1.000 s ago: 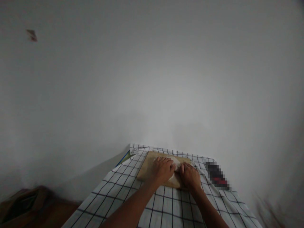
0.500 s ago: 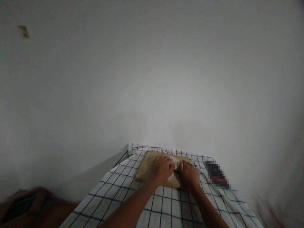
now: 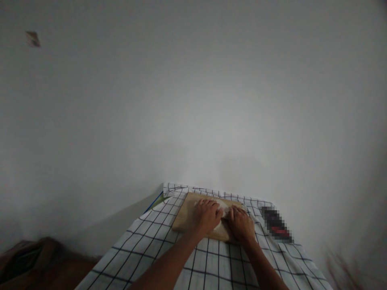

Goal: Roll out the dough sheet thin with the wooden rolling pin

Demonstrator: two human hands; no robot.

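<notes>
A pale, flattened piece of dough lies on a wooden board, partly covered by both hands. On the dough's left side rests my left hand, its fingers curled over and pressed against it. From the right, my right hand grips the dough with bent fingers near the board's right edge. A narrow stretch of dough shows between the two hands. The parts under the palms and fingers are hidden.
Beneath the board is a white cloth with dark grid lines, draped over a table. A pixelated dark and red item lies to the right. Behind stands a plain wall. Brown furniture is at the lower left.
The view has shifted very slightly. Both hands stay on the dough in nearly the same place.
</notes>
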